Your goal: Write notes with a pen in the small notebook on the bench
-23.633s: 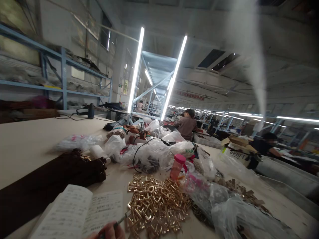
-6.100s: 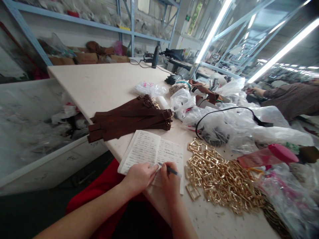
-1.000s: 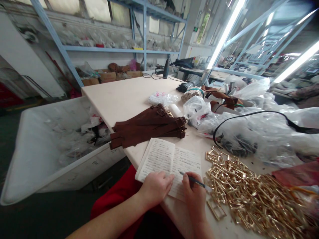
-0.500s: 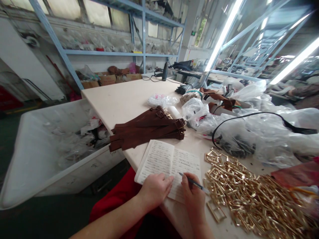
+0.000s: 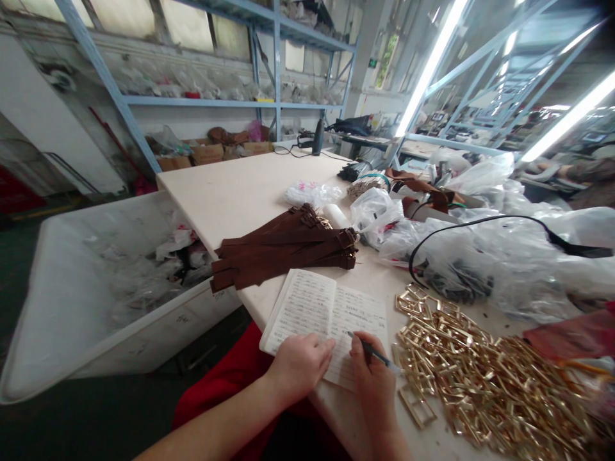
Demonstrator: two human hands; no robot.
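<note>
An open notebook (image 5: pixel 305 301) with handwritten lines lies at the table's near edge. Over its lower margin rests my left hand (image 5: pixel 303 363), fingers curled together and pressing on the pages; its thumb is mostly hidden. My right hand (image 5: pixel 375 378) pinches a dark pen (image 5: pixel 371 350), whose tip is at the right-hand page. Just beyond the notebook is a stack of dark brown leather straps (image 5: pixel 288 246) with metal fittings at their right ends. A heap of gold rectangular buckles (image 5: pixel 475 371) spreads to the right of my right hand.
Clear plastic bags (image 5: pixel 509 275) crowd the table's right side, with a black strap (image 5: pixel 480 223) looping over them. A white bin (image 5: pixel 120 339) holding plastic bags stands at the left. Blue shelving (image 5: pixel 202 101) lines the back wall, behind the pale tabletop (image 5: pixel 230 186).
The pen tip has shifted very slightly to the right across the page, along with my right hand's fingers. My left hand has stayed in place.
</note>
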